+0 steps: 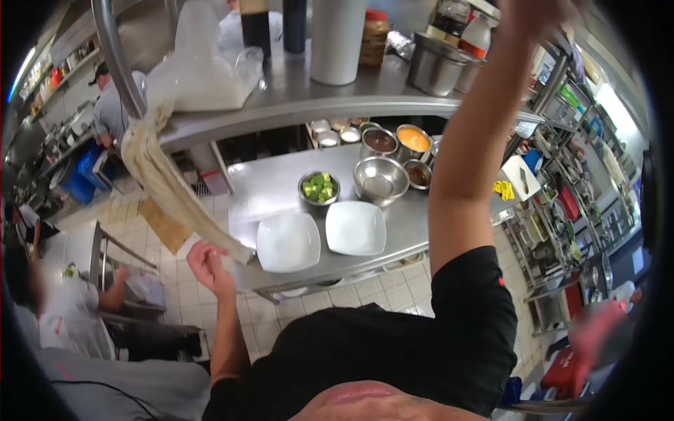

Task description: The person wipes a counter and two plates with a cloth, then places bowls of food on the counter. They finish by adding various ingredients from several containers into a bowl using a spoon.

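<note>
My left hand (pixel 208 266) is beside the counter's left end, its fingers curled in; what they hold, if anything, is hidden. A long beige cloth (pixel 165 179) hangs from the upper shelf down to the counter near it. My right arm stretches up past the shelf, and my right hand (pixel 537 17) is blurred at the top edge, its fingers unclear. On the steel counter (pixel 263 186) two white square bowls (pixel 288 242) (pixel 355 229) stand side by side. Behind them are a metal bowl of green vegetables (pixel 319 188) and an empty metal bowl (pixel 380 177).
Pots of orange sauce (pixel 413 139) and dark sauce (pixel 380 141) stand at the back. The upper shelf (pixel 295 102) holds bottles, a plastic bag (pixel 207 77) and steel containers (pixel 435 67). A person in white (pixel 74 316) is at the left; another (pixel 112 105) is farther back.
</note>
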Tool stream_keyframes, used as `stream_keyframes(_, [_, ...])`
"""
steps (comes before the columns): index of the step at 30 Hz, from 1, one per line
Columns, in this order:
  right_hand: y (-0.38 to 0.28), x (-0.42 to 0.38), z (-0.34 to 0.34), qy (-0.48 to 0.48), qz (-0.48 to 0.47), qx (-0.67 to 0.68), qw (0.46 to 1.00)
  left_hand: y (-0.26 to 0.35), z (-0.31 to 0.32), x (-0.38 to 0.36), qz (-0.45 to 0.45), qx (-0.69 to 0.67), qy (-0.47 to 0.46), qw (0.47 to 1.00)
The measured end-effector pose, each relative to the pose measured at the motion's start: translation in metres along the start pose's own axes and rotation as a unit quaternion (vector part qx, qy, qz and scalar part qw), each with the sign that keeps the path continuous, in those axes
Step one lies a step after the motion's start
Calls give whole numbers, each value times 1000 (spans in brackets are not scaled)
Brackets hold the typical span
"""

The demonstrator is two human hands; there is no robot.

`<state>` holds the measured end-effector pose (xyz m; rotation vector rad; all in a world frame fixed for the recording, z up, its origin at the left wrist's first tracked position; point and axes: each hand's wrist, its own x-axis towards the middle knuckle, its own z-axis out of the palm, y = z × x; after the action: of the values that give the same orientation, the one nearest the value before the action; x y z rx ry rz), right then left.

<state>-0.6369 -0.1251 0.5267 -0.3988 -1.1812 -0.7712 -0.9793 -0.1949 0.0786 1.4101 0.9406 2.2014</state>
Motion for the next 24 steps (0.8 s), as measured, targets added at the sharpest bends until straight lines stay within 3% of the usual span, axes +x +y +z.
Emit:
stream_keyframes(3, [-32,-107,-69,-19,5,29,999,-5,13,-9,-84,-31,-73,993])
stream_keyframes(5, [-62,-206,-115,-121,69,83,987,-25,29,-29,-171,-159,-154,960])
stream_keyframes(6, [-80,-267,-141,-220,111,142,959,2,60,-22,-204,-318,-200,904])
stream_keyframes(7, [-105,-320,-155,-348,161,221,897,20,82,-30,-261,-388,-164,869])
stream_keyframes(8, [-138,-353,-152,-461,218,283,812,-3,78,-58,-386,-481,-131,776])
stream_keyframes(9, [-165,-357,-135,-596,289,294,689,-20,71,-71,-437,-402,-126,795])
stream_keyframes(11, [-194,-390,-152,-566,334,231,718,-64,49,-83,-554,-264,-64,787])
stream_keyframes(12, [-194,-397,-160,-574,335,212,716,-77,41,-81,-540,-212,-34,814])
stream_keyframes(14, [-192,-475,-197,-557,541,127,617,-96,32,-63,-464,-133,-12,876])
stream_keyframes(16, [-172,-535,-215,-638,646,31,418,-125,23,-41,-338,64,-132,930])
stream_keyframes(18, [-165,-580,-217,-640,586,-69,491,-187,21,-46,-226,257,-202,918])
stream_keyframes(19, [-157,-608,-214,-619,617,-64,482,-195,32,-45,-153,400,-301,852])
stream_keyframes(20, [-151,-636,-209,-597,647,-57,471,-199,45,-50,-76,528,-389,751])
stream_keyframes(21, [-149,-652,-206,-574,677,-51,457,-203,53,-60,-37,569,-443,692])
stream_keyframes(24, [-148,-659,-203,-561,709,-32,426,-243,53,-107,46,555,-441,704])
